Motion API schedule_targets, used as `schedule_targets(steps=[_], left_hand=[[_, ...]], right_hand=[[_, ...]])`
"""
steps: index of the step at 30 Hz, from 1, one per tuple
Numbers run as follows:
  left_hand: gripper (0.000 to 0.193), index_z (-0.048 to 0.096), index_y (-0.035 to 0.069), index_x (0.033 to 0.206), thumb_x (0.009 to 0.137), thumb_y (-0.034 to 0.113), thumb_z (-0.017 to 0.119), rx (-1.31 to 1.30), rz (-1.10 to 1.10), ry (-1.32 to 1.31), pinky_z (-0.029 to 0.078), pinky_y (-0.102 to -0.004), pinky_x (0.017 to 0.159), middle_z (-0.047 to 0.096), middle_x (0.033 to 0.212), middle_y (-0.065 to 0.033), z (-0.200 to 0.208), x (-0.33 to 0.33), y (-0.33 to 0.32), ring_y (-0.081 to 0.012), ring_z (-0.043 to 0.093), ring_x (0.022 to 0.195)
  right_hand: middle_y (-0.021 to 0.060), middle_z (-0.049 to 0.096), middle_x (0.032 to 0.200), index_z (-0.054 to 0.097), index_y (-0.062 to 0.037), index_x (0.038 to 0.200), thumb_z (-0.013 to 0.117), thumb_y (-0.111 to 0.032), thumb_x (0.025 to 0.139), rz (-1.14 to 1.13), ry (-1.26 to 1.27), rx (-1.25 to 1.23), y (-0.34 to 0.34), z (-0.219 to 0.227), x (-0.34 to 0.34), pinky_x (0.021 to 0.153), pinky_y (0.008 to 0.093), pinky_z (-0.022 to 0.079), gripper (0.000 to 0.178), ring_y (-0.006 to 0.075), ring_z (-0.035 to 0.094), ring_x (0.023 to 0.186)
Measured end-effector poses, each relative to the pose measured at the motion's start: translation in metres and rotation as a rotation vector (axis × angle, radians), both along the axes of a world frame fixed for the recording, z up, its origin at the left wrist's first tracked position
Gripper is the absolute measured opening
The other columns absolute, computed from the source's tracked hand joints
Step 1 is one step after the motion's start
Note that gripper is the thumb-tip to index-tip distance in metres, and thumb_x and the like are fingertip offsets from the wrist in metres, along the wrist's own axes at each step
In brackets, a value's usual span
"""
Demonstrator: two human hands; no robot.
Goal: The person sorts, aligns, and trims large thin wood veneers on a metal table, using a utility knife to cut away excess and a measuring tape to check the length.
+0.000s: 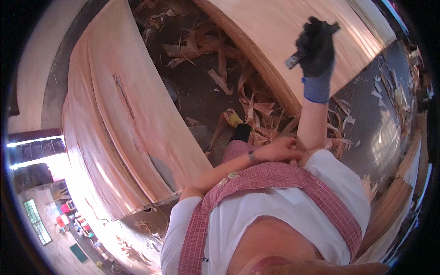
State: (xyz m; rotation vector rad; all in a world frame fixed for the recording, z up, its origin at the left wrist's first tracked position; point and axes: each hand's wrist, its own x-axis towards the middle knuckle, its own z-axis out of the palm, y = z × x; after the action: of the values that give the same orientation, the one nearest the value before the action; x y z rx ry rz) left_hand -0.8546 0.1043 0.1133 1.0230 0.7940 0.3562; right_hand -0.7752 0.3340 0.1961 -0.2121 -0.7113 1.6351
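My right hand (pixel 316 50), in a black glove with a grey-blue cuff, is raised over a pale wood veneer stack (pixel 270 27). Its fingers are wrapped round a short, dark, bar-shaped tool (pixel 291 62); one end sticks out on each side of the fist, and the exact kind is unclear. Bare, with a band at the wrist, my left hand (pixel 277 149) lies across my waist close to the right elbow. Its fingers are loosely bent and apart, and no object shows in them.
Another veneer stack (pixel 137 110), with a split in its top sheet, stands to the left. Curled wood strips (pixel 220 59) litter the dark floor between the stacks. More scraps (pixel 389 87) lie at right. A yellow-toed shoe (pixel 234 118) stands among them. Shelves with colourful items (pixel 80 224) are far left.
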Motion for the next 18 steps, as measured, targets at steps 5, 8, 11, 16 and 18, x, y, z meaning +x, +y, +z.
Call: schedule_targets(steps=[5, 8, 11, 16, 18], left_hand=[[0.042, 0.047, 0.007, 0.138, 0.098, 0.014, 0.055, 0.2, 0.544, -0.025, 0.051, -0.0239, 0.075, 0.065, 0.097, -0.0041, -0.035, -0.134, 0.086, -0.0094, 0.06, 0.083], [0.039, 0.049, 0.009, 0.137, 0.098, 0.015, 0.054, 0.109, 0.868, 0.03, 0.052, -0.0255, 0.077, 0.065, 0.099, -0.0038, -0.088, -0.241, 0.116, -0.0111, 0.062, 0.086], [0.035, 0.052, 0.008, 0.132, 0.098, 0.017, 0.054, -0.23, 1.142, 0.138, 0.053, -0.0281, 0.076, 0.066, 0.1, -0.0051, -0.112, -0.338, 0.13, -0.013, 0.064, 0.085], [0.03, 0.056, 0.008, 0.126, 0.098, 0.017, 0.055, -0.305, 1.28, 0.261, 0.052, -0.0244, 0.072, 0.068, 0.101, -0.0047, -0.105, -0.475, 0.177, -0.0103, 0.063, 0.081], [0.029, 0.056, 0.008, 0.125, 0.098, 0.017, 0.055, -0.291, 1.314, 0.267, 0.053, -0.0249, 0.072, 0.067, 0.099, -0.0044, -0.103, -0.522, 0.209, -0.0102, 0.063, 0.082]], right_hand=[[0.0043, 0.064, 0.086, 0.06, -0.0028, 0.116, 0.05, -0.042, 0.099, 0.13, -0.461, -0.16, 0.072, -0.037, -0.121, 0.053, 0.0235, 0.047, 0.044, 0.0115, 0.057, 0.063], [0.0033, 0.064, 0.084, 0.062, -0.0047, 0.114, 0.048, -0.043, 0.1, 0.239, -0.677, -0.135, 0.13, -0.074, -0.173, 0.051, 0.0224, 0.045, 0.043, 0.0099, 0.057, 0.062], [0.0021, 0.064, 0.083, 0.063, -0.0062, 0.114, 0.047, -0.041, 0.101, 0.312, -1.033, -0.193, 0.173, -0.118, -0.202, 0.049, 0.0218, 0.044, 0.04, 0.009, 0.057, 0.062], [-0.0003, 0.064, 0.083, 0.065, -0.0067, 0.112, 0.05, -0.029, 0.101, 0.362, -1.157, -0.346, 0.233, -0.189, -0.272, 0.053, 0.0223, 0.045, 0.029, 0.0081, 0.058, 0.064], [-0.0014, 0.064, 0.085, 0.066, -0.0064, 0.11, 0.054, -0.025, 0.099, 0.341, -1.224, -0.151, 0.257, -0.23, -0.305, 0.057, 0.0224, 0.046, 0.025, 0.0071, 0.057, 0.068]])
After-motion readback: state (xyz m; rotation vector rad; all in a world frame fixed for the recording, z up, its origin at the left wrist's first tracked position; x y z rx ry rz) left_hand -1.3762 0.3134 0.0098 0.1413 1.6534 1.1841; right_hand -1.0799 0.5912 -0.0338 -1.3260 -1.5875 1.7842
